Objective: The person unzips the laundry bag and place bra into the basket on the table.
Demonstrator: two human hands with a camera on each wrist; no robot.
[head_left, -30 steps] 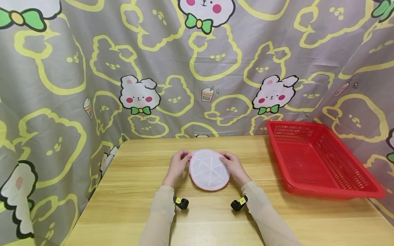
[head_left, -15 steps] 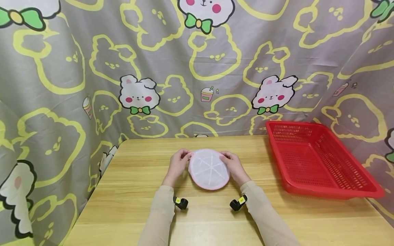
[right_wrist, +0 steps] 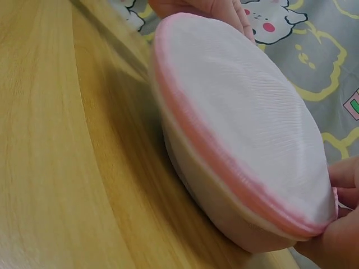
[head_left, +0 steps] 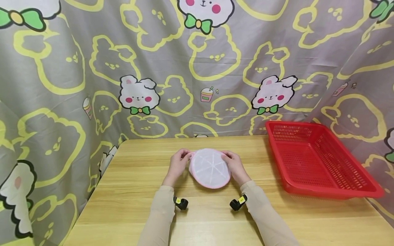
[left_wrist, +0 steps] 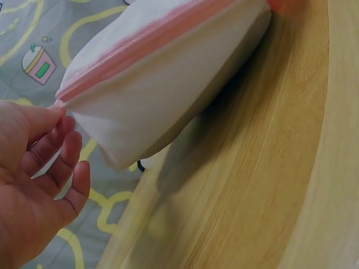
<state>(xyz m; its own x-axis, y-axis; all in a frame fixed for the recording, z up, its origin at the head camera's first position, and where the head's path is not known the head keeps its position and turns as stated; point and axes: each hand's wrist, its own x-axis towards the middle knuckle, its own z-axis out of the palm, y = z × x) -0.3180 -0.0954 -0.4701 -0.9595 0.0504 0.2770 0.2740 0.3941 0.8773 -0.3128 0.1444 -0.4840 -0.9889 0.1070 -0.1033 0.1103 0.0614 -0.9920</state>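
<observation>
A round white mesh laundry bag [head_left: 211, 169] with pink trim is held tilted over the table, its flat face with spoke-like lines turned up toward me. My left hand [head_left: 177, 164] pinches its far left edge. In the left wrist view, the thumb and forefinger of the left hand [left_wrist: 33, 179] hold the end of the pink zipper strip [left_wrist: 140, 49], while the other fingers stay loosely bent off the cloth. My right hand [head_left: 237, 166] grips the right edge, thumb on the near face. The right wrist view shows the right hand [right_wrist: 336, 232] at the pink rim; some fingertips are hidden.
A red plastic basket [head_left: 284, 171] with perforated walls stands at the right of the wooden table [head_left: 138, 205]. Behind and at the sides hangs a grey curtain [head_left: 181, 68] with cartoon prints. Small black cameras [head_left: 182, 204] are strapped to both wrists.
The bag's face has shifted slightly up and to the right, and more of its left side wall shows. Both hands keep their hold in nearly the same places.
</observation>
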